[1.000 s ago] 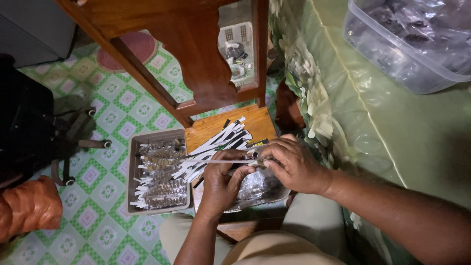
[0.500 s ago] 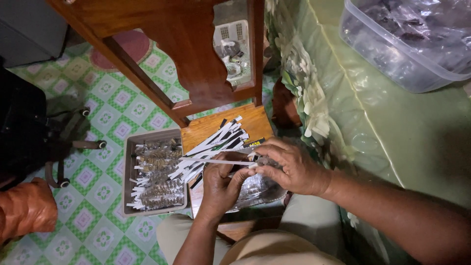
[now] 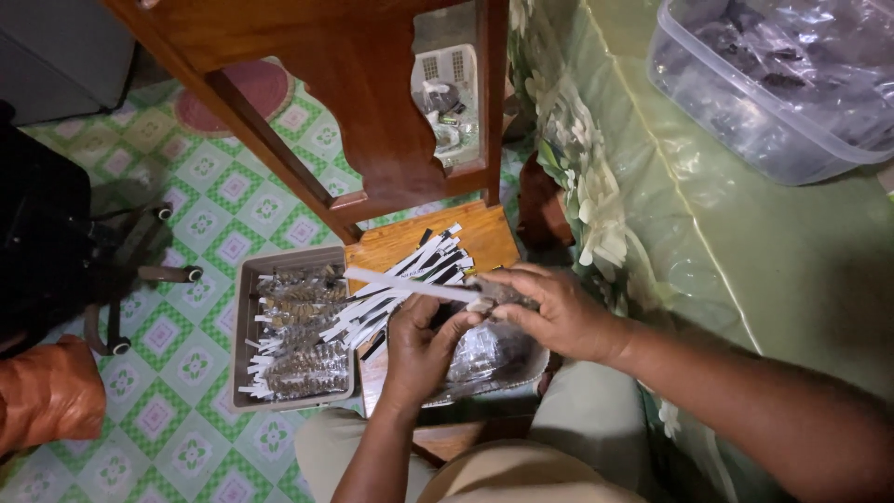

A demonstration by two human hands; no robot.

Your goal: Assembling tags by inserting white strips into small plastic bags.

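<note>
Both of my hands meet over my lap; my left hand [image 3: 421, 343] curls under a long white strip [image 3: 410, 283], fingers bent against it, while my right hand [image 3: 549, 309] pinches the strip's near end together with a small clear packet [image 3: 503, 293]; the strip juts left over a fan of similar strips [image 3: 396, 293] on a wooden stool [image 3: 466, 233]; just left sits a grey tray [image 3: 244, 317] of filled packets; a clear bag [image 3: 484, 354] lies beneath my hands.
</note>
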